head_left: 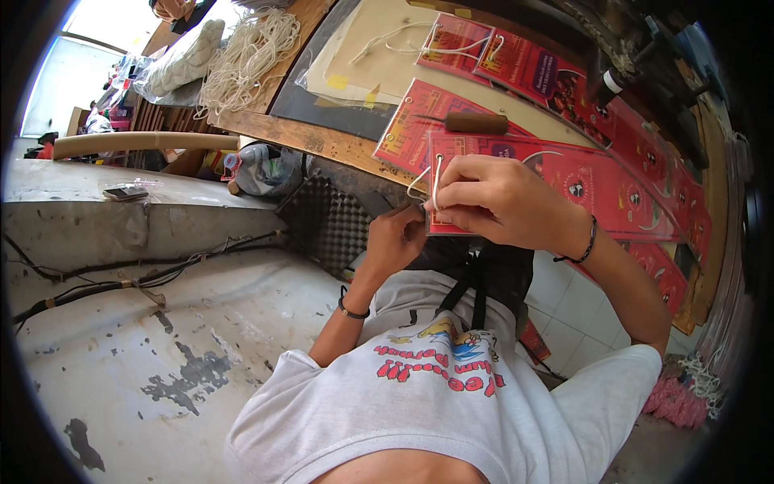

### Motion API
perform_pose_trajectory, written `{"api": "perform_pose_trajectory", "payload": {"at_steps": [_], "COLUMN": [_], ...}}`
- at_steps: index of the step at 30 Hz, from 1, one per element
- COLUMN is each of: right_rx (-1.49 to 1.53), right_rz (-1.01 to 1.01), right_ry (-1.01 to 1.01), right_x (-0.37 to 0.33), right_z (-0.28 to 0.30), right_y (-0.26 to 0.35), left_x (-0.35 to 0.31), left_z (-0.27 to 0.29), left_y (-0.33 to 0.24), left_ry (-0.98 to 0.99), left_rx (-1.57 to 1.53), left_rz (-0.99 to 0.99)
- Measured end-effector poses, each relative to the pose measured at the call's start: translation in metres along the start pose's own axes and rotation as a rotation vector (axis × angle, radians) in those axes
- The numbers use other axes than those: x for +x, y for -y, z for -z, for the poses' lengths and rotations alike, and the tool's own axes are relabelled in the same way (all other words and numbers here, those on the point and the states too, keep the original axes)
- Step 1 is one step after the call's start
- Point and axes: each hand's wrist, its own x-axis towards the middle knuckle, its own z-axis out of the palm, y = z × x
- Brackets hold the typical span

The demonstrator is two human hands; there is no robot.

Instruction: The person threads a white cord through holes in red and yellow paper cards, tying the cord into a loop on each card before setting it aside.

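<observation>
My right hand [504,198] is closed over the left end of a long red printed package [576,173], its fingertips pinching a white cord [438,171]. The cord runs through eyelets at that end and loops out over the table edge. My left hand [395,239] is closed just below, by the package's corner; whatever lies between its fingers is hidden. An awl [476,123] with a brown handle rests on another red package [411,125] right behind my hands.
More red packages [536,73], some with cords, lie across the wooden table [310,141]. Loose white cords [250,60] are heaped at the far left. A dark metal device [645,68] stands at the far right. Pink cord bundles [677,399] sit low right. A plastic bottle [254,169] lies left.
</observation>
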Motion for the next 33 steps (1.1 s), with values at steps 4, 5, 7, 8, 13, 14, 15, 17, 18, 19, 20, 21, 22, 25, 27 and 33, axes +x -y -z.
{"api": "perform_pose_trajectory", "payload": {"at_steps": [4, 5, 7, 8, 13, 14, 15, 17, 18, 19, 20, 21, 22, 25, 27, 33], "right_rx": [-0.016, -0.026, -0.018, 0.001, -0.013, -0.047, -0.08, -0.149, -0.185, -0.197, -0.21, -0.222, -0.236, -0.276, -0.299, -0.291], "right_rz": [-0.029, -0.034, -0.075, -0.114, -0.113, -0.09, -0.067, -0.059, -0.052, -0.063, -0.074, -0.085, -0.077, -0.056, -0.045, -0.064], "right_ry": [-0.006, -0.006, -0.038, -0.07, -0.223, -0.245, -0.266, -0.274, -0.278, -0.265, -0.252, -0.241, -0.231, -0.205, -0.19, -0.18], "right_x": [0.001, -0.001, 0.0, 0.0, 0.003, 0.002, 0.001, 0.001, 0.002, 0.002, 0.001, 0.001, 0.001, 0.001, 0.002, 0.003], "right_z": [0.0, 0.0, 0.001, 0.0, -0.002, -0.003, -0.004, -0.004, -0.004, -0.004, -0.006, -0.007, -0.007, -0.006, -0.006, -0.004], "right_y": [0.001, 0.001, 0.002, 0.005, 0.006, 0.003, 0.001, 0.0, 0.0, 0.0, 0.0, 0.0, 0.0, 0.001, 0.001, 0.003], "left_x": [-0.006, -0.003, -0.001, -0.002, -0.007, -0.007, -0.005, -0.003, -0.001, -0.002, -0.002, -0.002, 0.0, 0.002, 0.001, 0.002], "left_z": [-0.004, -0.001, 0.0, -0.002, -0.009, -0.009, -0.009, -0.002, 0.001, 0.0, -0.002, -0.002, -0.002, -0.009, -0.02, -0.015], "left_y": [0.02, 0.02, 0.02, 0.026, 0.039, 0.041, 0.04, 0.037, 0.034, 0.038, 0.043, 0.045, 0.046, 0.048, 0.058, 0.045], "left_ry": [0.045, 0.058, 0.068, 0.07, 0.09, 0.084, 0.078, 0.095, 0.102, 0.093, 0.083, 0.075, 0.074, 0.057, 0.025, 0.137], "left_rx": [-0.124, -0.103, -0.06, -0.04, -0.023, -0.018, -0.014, -0.009, -0.006, -0.015, -0.024, -0.032, -0.019, -0.058, -0.183, -0.189], "left_rz": [0.19, 0.201, 0.208, 0.205, 0.25, 0.247, 0.245, 0.281, 0.298, 0.295, 0.293, 0.29, 0.281, 0.265, 0.266, 0.127]}}
